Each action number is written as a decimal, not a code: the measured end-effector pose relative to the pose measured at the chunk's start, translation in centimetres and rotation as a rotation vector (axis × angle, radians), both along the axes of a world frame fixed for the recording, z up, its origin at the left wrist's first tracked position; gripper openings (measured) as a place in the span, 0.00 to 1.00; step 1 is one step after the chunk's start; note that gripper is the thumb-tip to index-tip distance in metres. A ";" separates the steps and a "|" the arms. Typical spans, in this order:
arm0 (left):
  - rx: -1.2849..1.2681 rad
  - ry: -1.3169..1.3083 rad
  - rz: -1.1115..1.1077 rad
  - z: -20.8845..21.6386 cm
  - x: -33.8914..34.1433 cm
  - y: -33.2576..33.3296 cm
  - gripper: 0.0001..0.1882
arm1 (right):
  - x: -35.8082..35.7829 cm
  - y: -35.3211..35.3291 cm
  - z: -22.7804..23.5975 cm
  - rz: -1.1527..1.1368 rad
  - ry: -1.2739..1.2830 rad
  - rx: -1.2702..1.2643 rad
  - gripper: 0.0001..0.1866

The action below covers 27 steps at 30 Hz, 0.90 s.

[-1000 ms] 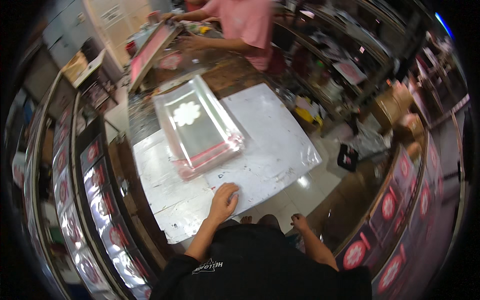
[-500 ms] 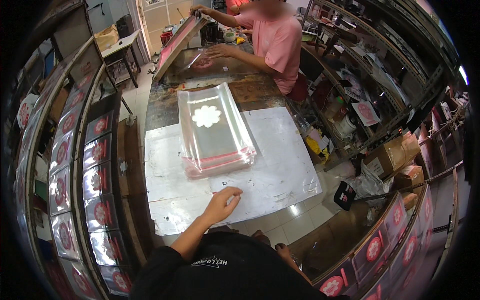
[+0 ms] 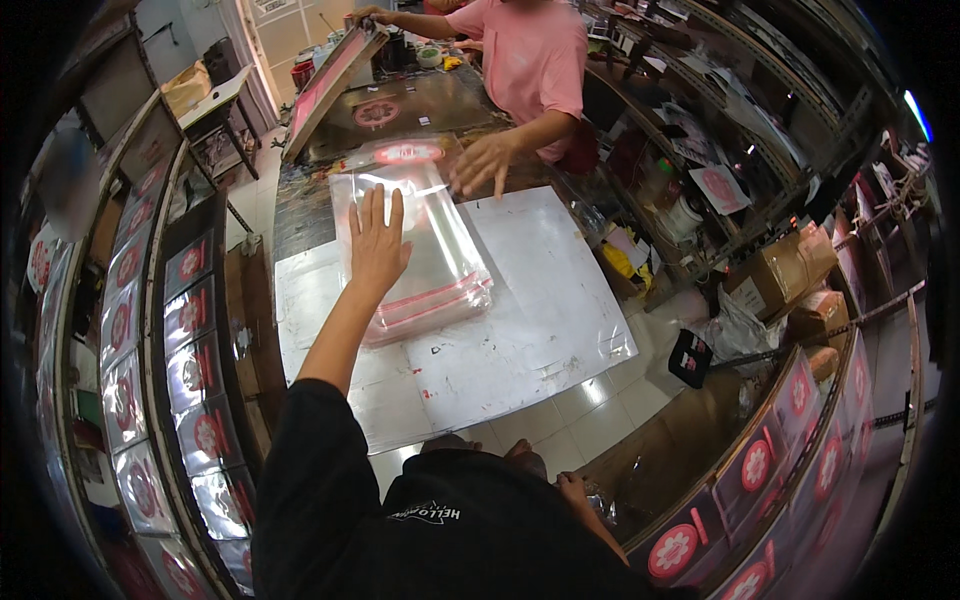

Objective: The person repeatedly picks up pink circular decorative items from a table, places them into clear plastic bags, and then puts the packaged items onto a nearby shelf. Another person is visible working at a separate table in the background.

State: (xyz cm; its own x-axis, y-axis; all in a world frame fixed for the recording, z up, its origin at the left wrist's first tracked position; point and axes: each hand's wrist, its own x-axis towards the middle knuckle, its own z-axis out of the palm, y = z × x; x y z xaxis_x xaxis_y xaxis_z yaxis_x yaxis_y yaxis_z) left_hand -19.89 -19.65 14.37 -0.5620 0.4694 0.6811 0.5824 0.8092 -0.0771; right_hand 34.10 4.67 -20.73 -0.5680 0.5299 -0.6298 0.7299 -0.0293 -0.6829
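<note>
My left hand reaches forward over a stack of clear plastic bags, its fingers stretched out and holding nothing. Whether the palm touches the top bag I cannot tell. Pink bands run across the near ends of the bags. At the stack's far end lies a clear bag with a pink-and-white print, just beyond my fingertips. A co-worker's spread hand is beside that print. Low by my body is my right hand, small in view, with its fingers mostly hidden.
White sheeting covers the near part of the table. A co-worker in a pink shirt holds up a tilted printing screen at the far end. Racks of printed bags stand left, others lower right. Cartons sit at right.
My left hand has moved forward from the table's near edge to over the stack, fingers now extended. The co-worker's free hand and a printed bag have come from the far board to the stack's far end.
</note>
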 end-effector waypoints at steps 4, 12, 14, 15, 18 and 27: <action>-0.296 -0.255 -0.128 -4.7 -2.7 1.1 0.14 | -0.8 -1.3 0.7 -0.113 -0.014 -0.099 0.23; -0.220 -0.325 -0.584 -2.5 10.9 8.7 0.07 | -5.3 -1.4 10.9 -0.452 0.462 -0.307 0.22; -0.177 -0.331 -0.734 -2.1 14.7 10.9 0.12 | -8.0 -1.1 18.6 -0.405 0.667 -0.485 0.24; -0.192 -0.365 -0.783 -2.0 16.5 12.1 0.13 | -9.1 -0.9 21.5 -0.377 0.830 -0.588 0.25; -0.231 -0.445 -0.965 -2.0 21.5 15.2 0.16 | -11.6 0.2 26.3 -0.277 1.162 -0.706 0.27; -0.374 -0.554 -1.336 -4.0 31.5 22.1 0.21 | -7.8 4.2 25.9 -0.759 1.019 -0.166 0.17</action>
State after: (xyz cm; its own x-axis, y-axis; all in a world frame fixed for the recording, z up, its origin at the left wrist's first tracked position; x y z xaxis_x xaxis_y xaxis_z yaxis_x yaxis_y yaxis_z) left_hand 11.58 2.47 10.32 0.2722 0.9272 0.2574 0.8818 -0.3474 0.3189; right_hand 26.31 8.85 5.14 -0.4214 0.8888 -0.1802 -0.3554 -0.3447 -0.8688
